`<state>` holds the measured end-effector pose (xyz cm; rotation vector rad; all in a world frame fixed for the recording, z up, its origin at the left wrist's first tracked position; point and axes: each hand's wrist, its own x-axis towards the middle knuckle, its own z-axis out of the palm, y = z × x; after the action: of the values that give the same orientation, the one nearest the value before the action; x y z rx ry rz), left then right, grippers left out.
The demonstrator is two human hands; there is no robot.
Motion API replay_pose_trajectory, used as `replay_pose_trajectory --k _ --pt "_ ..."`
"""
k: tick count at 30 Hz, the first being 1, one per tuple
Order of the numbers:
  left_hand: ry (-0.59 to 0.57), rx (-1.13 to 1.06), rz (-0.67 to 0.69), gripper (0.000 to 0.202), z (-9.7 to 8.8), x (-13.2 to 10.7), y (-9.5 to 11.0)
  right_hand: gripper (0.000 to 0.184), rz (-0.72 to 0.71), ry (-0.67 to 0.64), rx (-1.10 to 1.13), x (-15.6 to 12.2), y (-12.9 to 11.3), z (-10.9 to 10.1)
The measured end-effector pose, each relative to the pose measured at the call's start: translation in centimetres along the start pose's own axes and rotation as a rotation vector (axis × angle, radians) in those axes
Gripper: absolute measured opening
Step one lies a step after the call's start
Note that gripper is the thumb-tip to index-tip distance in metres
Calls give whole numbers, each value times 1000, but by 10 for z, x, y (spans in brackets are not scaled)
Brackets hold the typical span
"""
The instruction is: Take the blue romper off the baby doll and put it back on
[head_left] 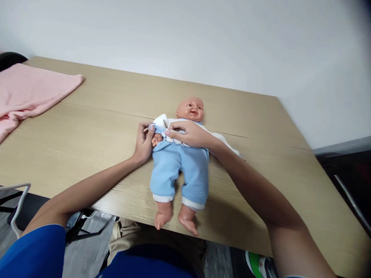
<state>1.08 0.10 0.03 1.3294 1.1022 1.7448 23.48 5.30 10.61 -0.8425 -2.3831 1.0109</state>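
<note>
A baby doll (193, 172) lies on its back on the table, head toward the wall and bare feet at the near edge. It wears light blue trousers with white cuffs and a white top (222, 138) with blue trim. My left hand (143, 143) pinches the blue cuff (156, 128) of the sleeve on the left of the view, just above the doll's small hand (157, 139). Across the doll's chest reaches my right hand (188, 133), its thumb and fingers closed on the same cuff from the other side. Part of the top is hidden under my right hand.
A pink cloth (37, 90) is spread at the table's left end. The wooden table (110, 135) meets a white wall (185, 42) at the back. Below the near edge are a dark chair (26, 210) at left and a green-and-white object (255, 263) at right.
</note>
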Motion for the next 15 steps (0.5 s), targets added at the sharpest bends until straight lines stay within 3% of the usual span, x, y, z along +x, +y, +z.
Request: replay_pose_trajectory --k 5,9,11,15 --pt "-33 -20 -7 57 1 20 0 62 48 128 336 9 18 6" --pt "-121 -123 -208 56 3 40 -13 69 68 126 543 8 30 9" --pt "-163 -163 -306 51 3 47 -20 65 70 154 558 8 33 12" --pt "-199 -166 -314 47 1 51 -24 57 66 309 511 8 40 20"
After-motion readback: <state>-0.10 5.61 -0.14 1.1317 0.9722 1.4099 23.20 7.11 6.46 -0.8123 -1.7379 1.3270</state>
